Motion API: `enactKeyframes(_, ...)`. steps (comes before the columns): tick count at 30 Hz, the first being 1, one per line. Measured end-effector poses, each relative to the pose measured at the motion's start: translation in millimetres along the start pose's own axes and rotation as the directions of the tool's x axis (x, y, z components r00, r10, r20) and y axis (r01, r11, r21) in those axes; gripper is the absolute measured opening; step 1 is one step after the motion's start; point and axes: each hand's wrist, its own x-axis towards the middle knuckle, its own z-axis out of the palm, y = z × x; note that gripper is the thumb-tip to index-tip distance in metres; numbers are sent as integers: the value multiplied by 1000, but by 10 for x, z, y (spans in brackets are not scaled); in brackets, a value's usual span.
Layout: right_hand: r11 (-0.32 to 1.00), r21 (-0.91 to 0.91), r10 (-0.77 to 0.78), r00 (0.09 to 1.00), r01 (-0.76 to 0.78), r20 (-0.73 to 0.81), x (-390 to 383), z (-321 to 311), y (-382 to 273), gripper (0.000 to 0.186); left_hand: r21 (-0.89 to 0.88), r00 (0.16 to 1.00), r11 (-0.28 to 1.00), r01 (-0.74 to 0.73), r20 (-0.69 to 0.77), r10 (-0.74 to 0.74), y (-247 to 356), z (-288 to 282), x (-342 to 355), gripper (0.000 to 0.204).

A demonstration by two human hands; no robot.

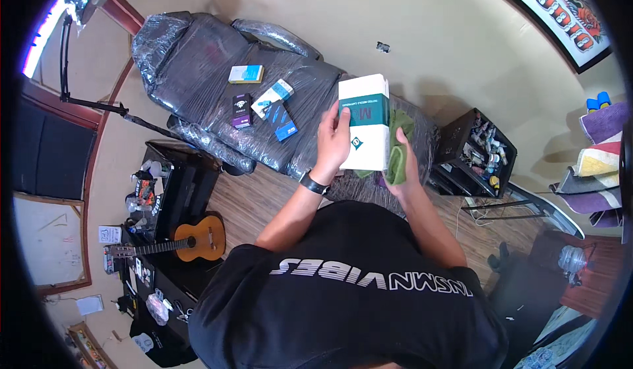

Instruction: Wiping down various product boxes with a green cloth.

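My left hand (333,141) grips the left side of a white box (369,145) with a teal band, thumb on its front. My right hand (403,168) is at the box's right, closed on a folded green cloth (399,158) pressed against that side. Beyond them, on the plastic-wrapped reclining chair (198,52), lie a yellow and light-blue box (246,74), a black and purple box (242,112), a white and blue box (272,94) and a dark blue box (282,125).
A black cabinet of bottles (488,151) stands at right, near hanging towels (603,122). A lamp arm (92,105) reaches from the left. Below it are a cluttered black desk (188,171) and an acoustic guitar (201,237). A framed picture (567,19) hangs upper right.
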Motion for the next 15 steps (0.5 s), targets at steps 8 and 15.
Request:
enactKeyframes(8, 916, -344, -212, 977, 206, 23, 31, 116, 78, 39, 477, 939, 809, -344, 169, 300, 19, 104, -274, 75)
enactKeyframes(15, 981, -164, -110, 994, 107, -10, 262, -27, -106, 43, 159, 940, 974, -159, 326, 100, -28, 248, -430, 87)
